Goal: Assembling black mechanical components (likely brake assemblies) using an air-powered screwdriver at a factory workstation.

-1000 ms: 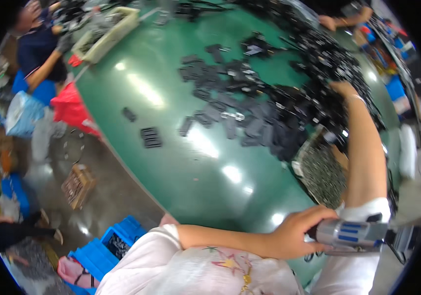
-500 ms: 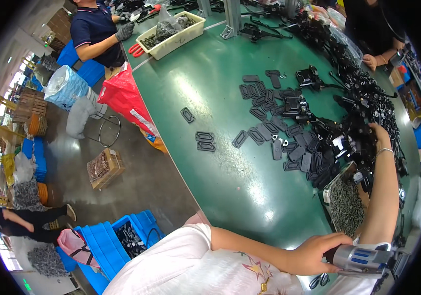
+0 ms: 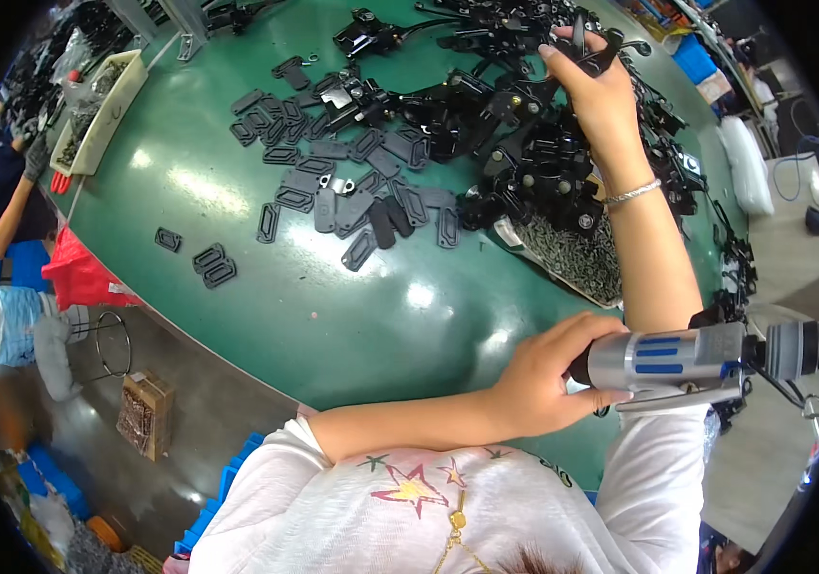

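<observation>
My left hand (image 3: 548, 378) is wrapped round the dark end of a silver power screwdriver (image 3: 682, 356) with blue slots, held sideways close to my body. Farther out, my right hand (image 3: 602, 91) reaches over a heap of black lever assemblies (image 3: 534, 158). Its thumb and fingers are closed on a black lever assembly (image 3: 593, 59), partly hidden by the hand. Flat black cover plates (image 3: 318, 167), many with an oblong slot, lie loose left of the heap. Under my right forearm sits a box of small dark screws (image 3: 572, 251).
A green tabletop (image 3: 333, 330) spreads before me. Three slotted plates (image 3: 213, 265) lie apart at its left. A cream tray (image 3: 108, 115) of small parts stands at the far left, by a co-worker's gloved hand (image 3: 36, 158). A metal post (image 3: 185, 29) rises at the back.
My view has swung to the right. My right hand has moved from the heap's near side to farther over it and now grips a lever assembly. The left hand keeps the screwdriver.
</observation>
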{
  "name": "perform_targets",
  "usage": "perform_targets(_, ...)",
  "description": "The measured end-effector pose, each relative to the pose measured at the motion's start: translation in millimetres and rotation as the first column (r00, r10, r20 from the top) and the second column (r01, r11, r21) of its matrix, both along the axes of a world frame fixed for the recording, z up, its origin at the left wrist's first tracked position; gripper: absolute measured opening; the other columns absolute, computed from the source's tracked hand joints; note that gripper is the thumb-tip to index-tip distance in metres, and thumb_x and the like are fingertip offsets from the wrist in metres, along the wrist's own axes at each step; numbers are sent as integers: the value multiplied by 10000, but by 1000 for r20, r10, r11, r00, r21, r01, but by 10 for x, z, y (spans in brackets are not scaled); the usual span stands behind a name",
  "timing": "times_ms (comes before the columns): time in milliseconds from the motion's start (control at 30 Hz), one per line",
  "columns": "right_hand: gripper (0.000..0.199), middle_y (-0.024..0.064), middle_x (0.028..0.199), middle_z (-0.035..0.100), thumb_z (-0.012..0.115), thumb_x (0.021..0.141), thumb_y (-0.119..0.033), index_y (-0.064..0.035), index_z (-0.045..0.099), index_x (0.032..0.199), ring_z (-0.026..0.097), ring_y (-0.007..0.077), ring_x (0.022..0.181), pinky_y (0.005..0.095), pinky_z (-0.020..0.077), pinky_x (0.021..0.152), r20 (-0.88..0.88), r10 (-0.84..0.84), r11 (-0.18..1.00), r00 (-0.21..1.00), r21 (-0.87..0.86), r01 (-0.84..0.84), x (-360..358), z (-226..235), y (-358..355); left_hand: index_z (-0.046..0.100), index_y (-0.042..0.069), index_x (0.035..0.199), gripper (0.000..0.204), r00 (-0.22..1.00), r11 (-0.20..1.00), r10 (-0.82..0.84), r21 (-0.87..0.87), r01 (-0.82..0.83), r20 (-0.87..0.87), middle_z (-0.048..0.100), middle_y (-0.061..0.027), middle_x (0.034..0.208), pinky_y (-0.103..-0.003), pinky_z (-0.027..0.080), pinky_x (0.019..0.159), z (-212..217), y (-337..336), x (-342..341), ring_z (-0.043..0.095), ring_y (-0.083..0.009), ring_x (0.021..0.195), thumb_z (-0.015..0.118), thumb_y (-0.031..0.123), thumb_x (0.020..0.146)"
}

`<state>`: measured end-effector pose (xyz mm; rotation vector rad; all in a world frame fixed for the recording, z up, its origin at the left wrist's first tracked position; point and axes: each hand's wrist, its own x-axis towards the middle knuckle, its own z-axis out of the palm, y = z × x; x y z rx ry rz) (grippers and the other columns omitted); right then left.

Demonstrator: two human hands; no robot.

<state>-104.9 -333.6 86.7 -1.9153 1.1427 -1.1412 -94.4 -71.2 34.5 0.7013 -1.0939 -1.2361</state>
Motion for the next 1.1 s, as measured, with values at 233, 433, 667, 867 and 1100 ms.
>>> perform_targets(233, 250, 13, 812, 651, 737, 865, -178, -22, 658, 1044, 600, 100, 714, 260, 500, 712, 96, 21, 994, 995, 102, -31, -213, 58, -43, 537, 56, 1271, 616, 998, 997, 67, -39, -67, 8, 637, -111, 1098, -317, 551, 728, -63, 1, -97, 677, -254, 862, 837, 178, 747)
perform_targets(433, 148, 7, 832, 649, 735, 883, -137, -45, 677, 983, 573, 107, 583, 250, 481, 538, 286, -45, 973, 957, -206, 107, -457, 530, 266, 554, 51, 1246, 598, 983, 976, 160, -164, -144, 85, 649, -116, 1093, -352, 556, 738, -27, 63, -77, 687, -278, 888, 831, 182, 733)
perform_targets(667, 135, 10, 890, 657, 716, 889, -94, -43, 689, 1011, 594, 92, 724, 232, 485, 674, 416, -196, 873, 888, -339, 352, -1290, 948, 976, 564, 42, 1189, 558, 968, 936, 251, -253, -247, -14, 647, -100, 1048, -326, 528, 806, 71, 163, -85, 661, -246, 880, 838, 146, 714)
perform_targets(867, 137, -18, 805, 630, 719, 845, -84, -44, 668, 966, 566, 46, 703, 203, 450, 637, 276, -344, 831, 898, -355, 427, -1780, 578, 1998, 509, 52, 1206, 572, 982, 977, 189, -95, -191, -31, 619, -74, 1009, -299, 505, 815, 406, 458, 243, 605, -157, 923, 845, 176, 760)
perform_targets(1100, 109, -25, 810, 617, 694, 871, -41, -39, 656, 974, 550, 32, 708, 183, 433, 614, 234, -457, 831, 858, -232, 506, -1670, 324, 3004, 259, 12, 1502, 973, 911, 956, 290, -140, -259, 292, 393, -220, 1435, -437, 373, 1084, -115, 785, 339, 428, -308, 1325, 825, 378, 800)
